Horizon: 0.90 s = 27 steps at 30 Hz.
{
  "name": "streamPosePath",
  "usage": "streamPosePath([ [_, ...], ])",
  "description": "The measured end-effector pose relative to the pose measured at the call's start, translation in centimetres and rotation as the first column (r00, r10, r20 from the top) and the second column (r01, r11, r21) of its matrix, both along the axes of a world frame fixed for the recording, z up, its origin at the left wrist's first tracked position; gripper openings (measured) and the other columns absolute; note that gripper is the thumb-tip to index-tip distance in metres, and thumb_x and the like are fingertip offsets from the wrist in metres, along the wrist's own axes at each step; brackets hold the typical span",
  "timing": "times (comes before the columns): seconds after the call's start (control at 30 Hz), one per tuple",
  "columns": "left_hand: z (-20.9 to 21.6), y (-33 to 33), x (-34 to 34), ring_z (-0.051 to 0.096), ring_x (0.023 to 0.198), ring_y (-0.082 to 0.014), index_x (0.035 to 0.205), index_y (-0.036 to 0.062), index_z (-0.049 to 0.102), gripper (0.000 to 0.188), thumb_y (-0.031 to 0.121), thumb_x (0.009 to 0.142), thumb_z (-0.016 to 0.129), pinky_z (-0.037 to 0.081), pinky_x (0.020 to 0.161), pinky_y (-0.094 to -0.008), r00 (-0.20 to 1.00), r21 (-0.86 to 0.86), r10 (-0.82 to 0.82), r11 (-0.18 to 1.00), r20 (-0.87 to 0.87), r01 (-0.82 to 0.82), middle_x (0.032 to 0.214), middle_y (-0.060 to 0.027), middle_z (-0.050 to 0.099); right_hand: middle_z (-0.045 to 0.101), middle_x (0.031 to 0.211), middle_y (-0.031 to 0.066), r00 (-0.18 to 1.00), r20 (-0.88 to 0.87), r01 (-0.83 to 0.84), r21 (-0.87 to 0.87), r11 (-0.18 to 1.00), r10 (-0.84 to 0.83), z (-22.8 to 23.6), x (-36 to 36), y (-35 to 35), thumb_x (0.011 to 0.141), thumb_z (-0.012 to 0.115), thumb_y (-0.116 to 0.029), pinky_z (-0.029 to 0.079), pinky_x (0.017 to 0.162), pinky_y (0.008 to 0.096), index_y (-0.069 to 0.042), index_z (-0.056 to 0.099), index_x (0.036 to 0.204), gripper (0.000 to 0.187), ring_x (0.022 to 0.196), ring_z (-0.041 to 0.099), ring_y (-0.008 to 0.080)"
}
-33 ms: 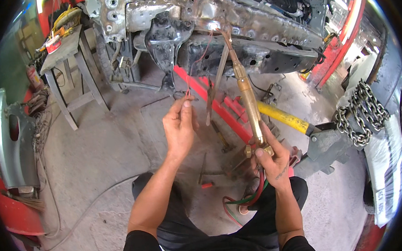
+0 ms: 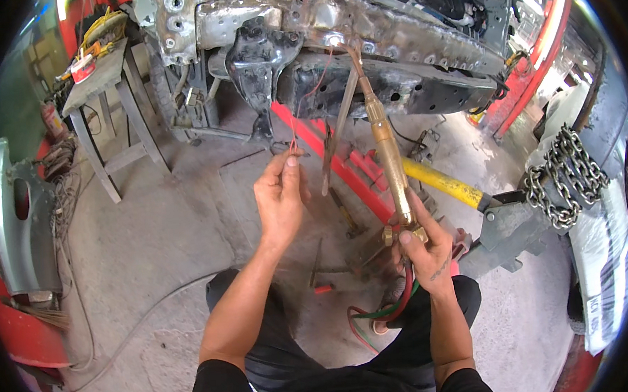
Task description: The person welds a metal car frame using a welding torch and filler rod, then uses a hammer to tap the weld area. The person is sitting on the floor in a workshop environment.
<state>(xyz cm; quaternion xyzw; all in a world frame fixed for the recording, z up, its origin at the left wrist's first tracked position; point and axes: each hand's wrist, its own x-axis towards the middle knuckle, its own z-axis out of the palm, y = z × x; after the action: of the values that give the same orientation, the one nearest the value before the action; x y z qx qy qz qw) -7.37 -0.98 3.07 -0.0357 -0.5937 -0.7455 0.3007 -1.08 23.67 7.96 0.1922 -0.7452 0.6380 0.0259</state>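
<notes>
My right hand is closed round the valve end of a brass gas welding torch. The torch points up and away, its copper tip beside a bright glowing spot on the bare metal vehicle frame rail. Between the thumb and fingers of my left hand is a thin copper-coloured wire, bent and looped at the held end. Its far end reaches up to the glowing spot. Red and green hoses hang from the torch below my right hand.
Under the rail stand a red metal bar and a yellow bar. A heavy chain hangs at the right. To the left are a wooden bench and a grey fender. A hammer and a red-handled tool lie on the floor.
The torch tip has shifted very slightly at the rail, and the bright spot looks a little different. Both hands keep their grip and place.
</notes>
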Motion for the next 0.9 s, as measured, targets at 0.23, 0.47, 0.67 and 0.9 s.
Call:
streamPosePath([
  [0.23, 0.2, 0.0, -0.1, 0.052, 0.052, -0.0067, 0.115, -0.0017, 0.066, 0.031, 0.025, 0.107, 0.053, 0.043, 0.046, -0.0233, 1.0, 0.008, 0.003, 1.0, 0.011, -0.003, 0.071, -0.0018, 0.057, 0.064, 0.097, 0.0098, 1.0, -0.009, -0.014, 0.014, 1.0, 0.014, -0.4, -0.2, 0.4, 0.095, 0.057, -0.007, 0.049, 0.051, 0.0246, -0.002, 0.038, 0.154, 0.061, 0.059, 0.059, 0.0116],
  [0.47, 0.7, -0.1, -0.7, 0.052, 0.052, -0.0067, 0.115, -0.0015, 0.066, 0.029, 0.023, 0.107, 0.052, 0.043, 0.046, -0.0234, 1.0, 0.005, 0.007, 1.0, 0.02, -0.008, 0.072, -0.0022, 0.057, 0.064, 0.083, 0.004, 1.0, 0.016, -0.003, -0.042, 0.999, 0.003, -0.3, -0.8, -0.1, 0.09, 0.058, 0.002, 0.049, 0.053, 0.0248, -0.007, 0.044, 0.153, 0.064, 0.059, 0.059, 0.0097],
  [0.67, 0.5, -0.3, -0.9, 0.053, 0.052, -0.0069, 0.116, -0.0011, 0.066, 0.028, 0.022, 0.107, 0.052, 0.044, 0.045, -0.0237, 1.0, 0.02, -0.01, 1.0, 0.002, 0.01, 0.073, -0.0025, 0.057, 0.066, 0.09, 0.0031, 0.997, 0.073, 0.042, -0.033, 0.999, -0.04, 0.2, -0.5, -0.6, 0.084, 0.066, 0.009, 0.049, 0.052, 0.0233, -0.008, 0.045, 0.152, 0.073, 0.06, 0.059, 0.0072],
  [0.9, 0.5, -0.3, -1.0, 0.052, 0.051, -0.007, 0.115, -0.0013, 0.066, 0.028, 0.021, 0.107, 0.052, 0.043, 0.044, -0.0238, 1.0, 0.022, -0.012, 1.0, 0.004, 0.012, 0.073, -0.0026, 0.058, 0.067, 0.091, 0.0024, 0.996, 0.081, 0.045, -0.033, 0.998, -0.043, 0.1, -0.6, -0.6, 0.083, 0.067, 0.01, 0.049, 0.051, 0.0227, -0.009, 0.045, 0.152, 0.074, 0.06, 0.059, 0.0068],
])
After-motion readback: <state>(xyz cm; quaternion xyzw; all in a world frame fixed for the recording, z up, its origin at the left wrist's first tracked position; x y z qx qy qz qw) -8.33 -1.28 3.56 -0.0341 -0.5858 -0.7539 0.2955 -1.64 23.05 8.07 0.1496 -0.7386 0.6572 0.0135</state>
